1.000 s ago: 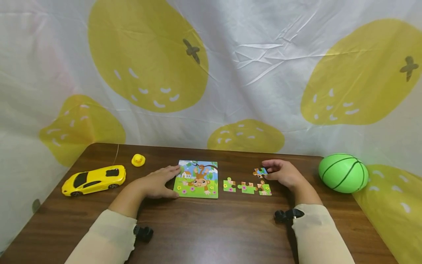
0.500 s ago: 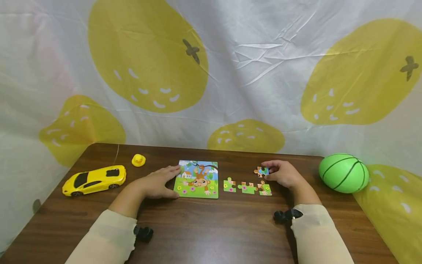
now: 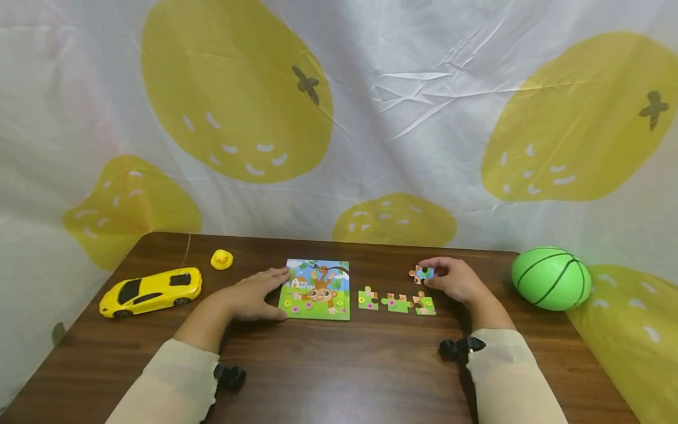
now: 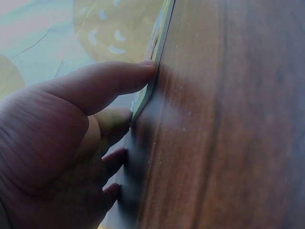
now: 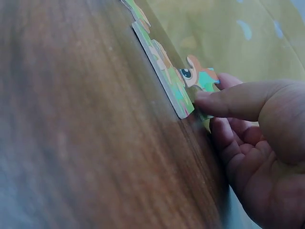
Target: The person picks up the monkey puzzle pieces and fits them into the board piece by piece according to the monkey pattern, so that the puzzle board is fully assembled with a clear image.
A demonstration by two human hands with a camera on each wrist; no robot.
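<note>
A square monkey picture puzzle board lies flat in the middle of the table. My left hand rests at its left side, thumb against the lower left corner and fingertips by the upper left edge. In the left wrist view the thumb touches the board's edge, the fingers nearly straight. My right hand pinches a jigsaw piece between thumb and fingers. That piece, with an eye printed on it, stands tilted in the right wrist view. Several jigsaw pieces lie in a row just below it.
A yellow toy car and a small yellow rubber duck stand on the left of the table. At the right edge sits a green ball with black lines. A lemon-print cloth hangs behind the table.
My right hand has turned the jigsaw piece and shifted it slightly, tilting it up a little. The left hand and the board have stayed in place.
</note>
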